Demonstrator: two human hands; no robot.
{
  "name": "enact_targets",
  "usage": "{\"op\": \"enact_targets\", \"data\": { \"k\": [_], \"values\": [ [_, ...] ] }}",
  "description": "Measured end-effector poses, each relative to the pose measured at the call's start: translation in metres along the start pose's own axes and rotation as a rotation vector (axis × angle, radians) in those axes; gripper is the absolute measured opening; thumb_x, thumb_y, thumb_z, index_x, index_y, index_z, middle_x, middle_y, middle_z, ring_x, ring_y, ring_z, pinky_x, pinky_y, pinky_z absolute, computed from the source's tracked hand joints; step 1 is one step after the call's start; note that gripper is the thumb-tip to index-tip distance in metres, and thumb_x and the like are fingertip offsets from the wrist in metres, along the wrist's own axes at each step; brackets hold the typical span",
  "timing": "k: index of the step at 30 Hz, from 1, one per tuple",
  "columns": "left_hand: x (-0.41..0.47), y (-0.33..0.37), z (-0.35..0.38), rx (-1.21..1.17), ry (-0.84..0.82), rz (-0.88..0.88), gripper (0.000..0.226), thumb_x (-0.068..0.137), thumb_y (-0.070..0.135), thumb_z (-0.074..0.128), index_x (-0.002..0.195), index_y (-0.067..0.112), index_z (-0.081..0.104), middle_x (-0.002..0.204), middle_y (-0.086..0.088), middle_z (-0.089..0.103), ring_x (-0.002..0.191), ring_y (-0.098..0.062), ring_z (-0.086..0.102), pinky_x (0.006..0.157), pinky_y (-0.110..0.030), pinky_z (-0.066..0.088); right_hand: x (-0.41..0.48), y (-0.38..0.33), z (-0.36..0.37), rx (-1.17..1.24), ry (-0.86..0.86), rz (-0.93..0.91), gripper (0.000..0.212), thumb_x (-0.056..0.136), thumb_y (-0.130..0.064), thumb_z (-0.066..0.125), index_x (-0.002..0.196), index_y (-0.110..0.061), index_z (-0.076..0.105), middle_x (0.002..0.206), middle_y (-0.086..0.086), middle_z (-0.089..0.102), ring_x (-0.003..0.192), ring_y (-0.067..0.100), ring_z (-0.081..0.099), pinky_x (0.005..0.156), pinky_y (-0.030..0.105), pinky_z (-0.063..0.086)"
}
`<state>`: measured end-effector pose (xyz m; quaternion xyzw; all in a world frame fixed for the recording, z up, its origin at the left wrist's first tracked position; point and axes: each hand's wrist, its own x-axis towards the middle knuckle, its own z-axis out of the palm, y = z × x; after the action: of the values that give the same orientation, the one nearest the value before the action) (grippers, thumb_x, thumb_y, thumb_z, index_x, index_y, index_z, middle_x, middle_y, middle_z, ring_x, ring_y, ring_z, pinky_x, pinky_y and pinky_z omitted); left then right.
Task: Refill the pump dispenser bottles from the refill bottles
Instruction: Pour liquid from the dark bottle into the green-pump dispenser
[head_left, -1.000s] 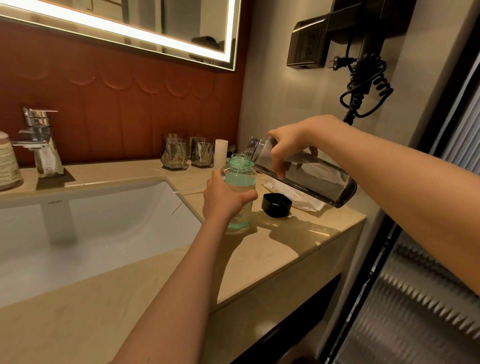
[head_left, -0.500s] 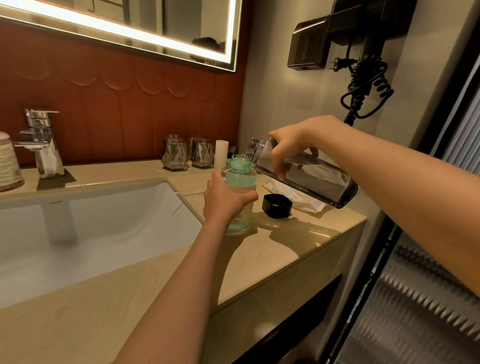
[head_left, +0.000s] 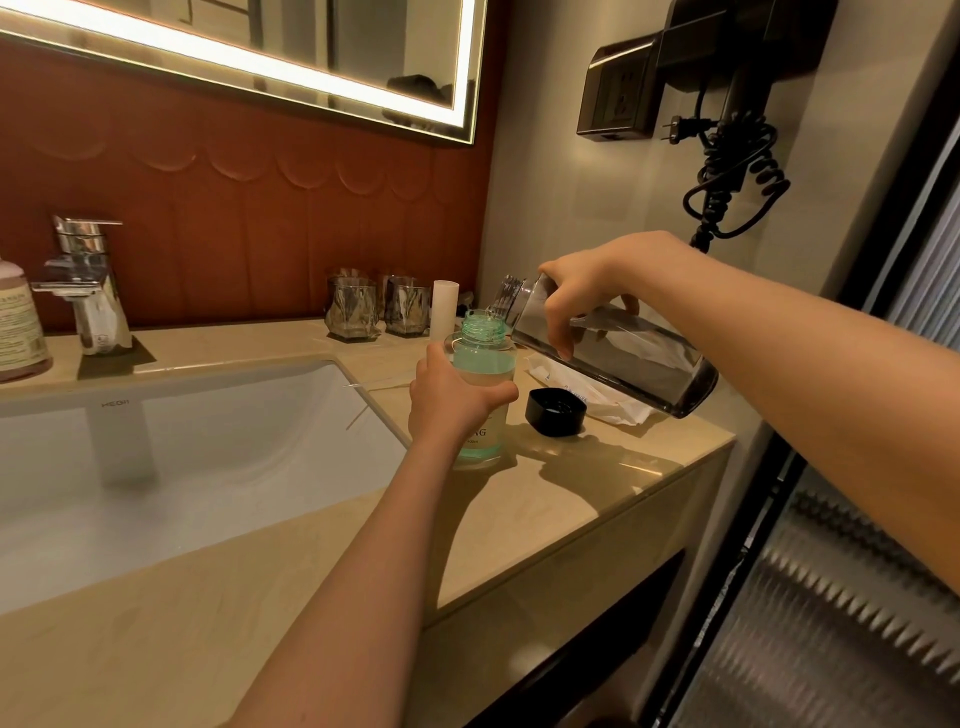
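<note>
The green dispenser bottle (head_left: 485, 364) stands upright on the counter (head_left: 597, 483) just right of the sink (head_left: 182, 457), its pump off and its threaded neck open. The dark refill bottle (head_left: 634, 358) is tilted nearly on its side, its mouth just at the neck's rim. Pouring looks under way, though any stream is hard to make out. The level seems high, near the shoulder, but the tint makes that uncertain. What appears left is to finish the pour, refit the pump and recap the refill with the black cap (head_left: 555, 411) lying beside it. The left hand (head_left: 447, 400) wraps the green bottle's side to steady it. The right hand (head_left: 582, 296) grips the refill bottle from above near its neck, forearm raised.
</note>
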<state>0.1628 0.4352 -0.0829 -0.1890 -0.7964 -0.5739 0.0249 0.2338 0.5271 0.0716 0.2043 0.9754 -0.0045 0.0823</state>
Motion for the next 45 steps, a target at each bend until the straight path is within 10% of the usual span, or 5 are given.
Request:
{"op": "enact_targets", "data": {
  "k": [45],
  "values": [
    [-0.0028, 0.0023, -0.0014, -0.011, -0.002, 0.001, 0.086, 0.067, 0.033, 0.080, 0.136, 0.016, 0.033, 0.134, -0.008, 0.044, 0.123, -0.025, 0.044, 0.094, -0.039, 0.043, 0.0005, -0.0024, -0.0022, -0.074, -0.009, 0.032, 0.055, 0.071, -0.015, 0.077, 0.109, -0.015, 0.037, 0.090, 0.007, 0.055, 0.068, 0.019, 0.057, 0.039, 0.024, 0.042]
  ]
}}
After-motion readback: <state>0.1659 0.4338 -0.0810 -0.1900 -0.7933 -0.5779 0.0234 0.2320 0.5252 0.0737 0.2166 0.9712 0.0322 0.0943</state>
